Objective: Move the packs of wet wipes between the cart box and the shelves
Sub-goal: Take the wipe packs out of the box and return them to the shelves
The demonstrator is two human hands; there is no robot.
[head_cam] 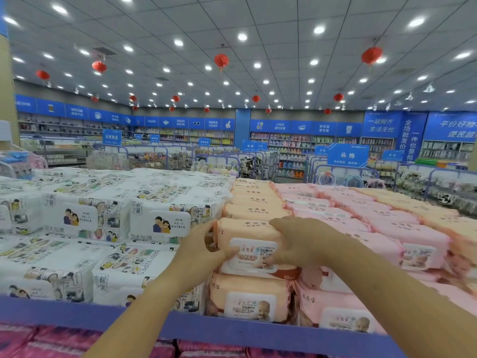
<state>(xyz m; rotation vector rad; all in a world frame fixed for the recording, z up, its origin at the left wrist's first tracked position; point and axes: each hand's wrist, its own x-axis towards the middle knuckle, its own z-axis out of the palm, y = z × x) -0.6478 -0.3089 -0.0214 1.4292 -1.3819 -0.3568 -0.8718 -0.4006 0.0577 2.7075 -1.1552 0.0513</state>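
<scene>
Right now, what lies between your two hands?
One orange pack of wet wipes, top of its stack; the left hand and right hand grip its ends. Head view shows it.

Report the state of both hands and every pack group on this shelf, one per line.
Left hand: grips the peach pack at its left end.
Right hand: grips its right end.
Peach pack: held at both ends, lid closed.
White packs: stacked, untouched.
Pink packs: stacked, untouched.
</scene>
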